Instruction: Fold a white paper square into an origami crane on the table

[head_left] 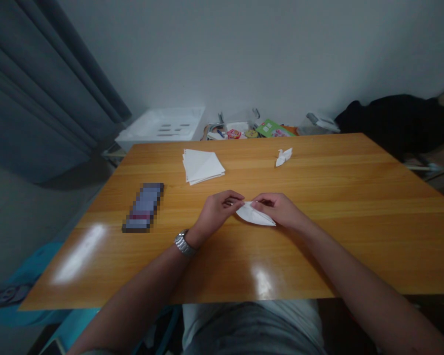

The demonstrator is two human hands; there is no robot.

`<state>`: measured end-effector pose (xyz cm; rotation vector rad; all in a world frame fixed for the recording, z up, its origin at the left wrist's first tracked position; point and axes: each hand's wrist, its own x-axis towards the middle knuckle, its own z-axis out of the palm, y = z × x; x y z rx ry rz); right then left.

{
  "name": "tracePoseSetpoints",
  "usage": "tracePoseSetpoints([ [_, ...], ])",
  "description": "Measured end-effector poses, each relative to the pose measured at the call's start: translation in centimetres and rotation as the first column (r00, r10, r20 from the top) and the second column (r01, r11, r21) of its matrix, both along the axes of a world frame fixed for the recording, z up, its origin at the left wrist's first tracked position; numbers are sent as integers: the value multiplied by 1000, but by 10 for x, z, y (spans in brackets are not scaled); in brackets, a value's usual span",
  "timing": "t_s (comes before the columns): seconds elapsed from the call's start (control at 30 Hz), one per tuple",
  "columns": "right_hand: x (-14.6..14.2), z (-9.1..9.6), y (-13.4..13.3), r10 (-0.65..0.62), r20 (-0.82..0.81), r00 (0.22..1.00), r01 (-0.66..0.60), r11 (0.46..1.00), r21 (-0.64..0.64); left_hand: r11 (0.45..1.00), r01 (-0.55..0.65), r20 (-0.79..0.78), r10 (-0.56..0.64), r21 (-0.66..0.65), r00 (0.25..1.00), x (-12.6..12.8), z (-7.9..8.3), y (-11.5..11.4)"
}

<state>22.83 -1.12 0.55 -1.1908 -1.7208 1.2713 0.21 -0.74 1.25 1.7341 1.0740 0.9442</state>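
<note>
Folded paper (257, 217): between the two hands, over the near half of the table (355, 197). Long axis slants from the left hand's (222, 204) fingertips down-right; sharp tip points right and toward the wearer, below the right hand (279, 209). Lower edge bowed. Left thumb and fingers pinch its upper left end; right thumb and fingers pinch its upper edge. Contact with tabletop: cannot tell.

Surface: glossy wood grain, two bright reflections. Sheets (203, 166) stacked at far left-centre; paper bird (284, 157) far right.

Room: pale wall (244, 54) behind, grey curtain (40, 64) at left.
</note>
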Motion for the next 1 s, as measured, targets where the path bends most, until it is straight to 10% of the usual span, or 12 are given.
tracePoseSetpoints([
  [1.0,11,-1,7,-53,74,996,49,997,56,962,41,144,-2,-271,990,-1,-2,5],
])
